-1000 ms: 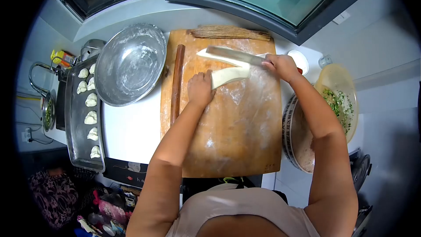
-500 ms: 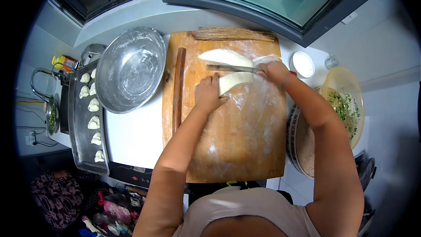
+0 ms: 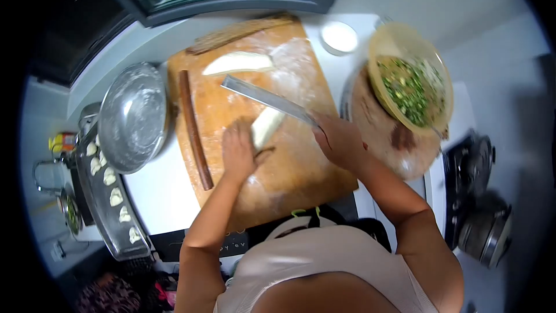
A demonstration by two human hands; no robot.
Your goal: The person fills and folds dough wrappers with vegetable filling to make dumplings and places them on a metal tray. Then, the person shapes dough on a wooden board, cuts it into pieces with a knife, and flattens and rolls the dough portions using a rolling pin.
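My right hand (image 3: 336,142) grips a long-bladed knife (image 3: 266,99), its blade pointing to the upper left over the floured wooden board (image 3: 301,168). Below the blade lies a short piece of dough (image 3: 267,128). My left hand (image 3: 238,148) rests at that piece's left side, fingers pointing up and the thumb spread to the right, with nothing gripped. A longer strip of dough (image 3: 238,63) lies apart, farther back on the board. To the left of my left hand is a dark rolling pin (image 3: 195,130).
A floured metal bowl (image 3: 133,119) and a tray (image 3: 124,232) with several dough pieces stand left. At right, a yellow bowl (image 3: 443,75) of chopped greens overlaps a larger container (image 3: 359,101). A white bowl (image 3: 339,37) and corn-husk-like brush (image 3: 240,32) are at the back.
The view has turned and shifted. The knife has come away from the back strip to the front piece, which now lies farther from that strip and more slanted, with my left hand beside it.
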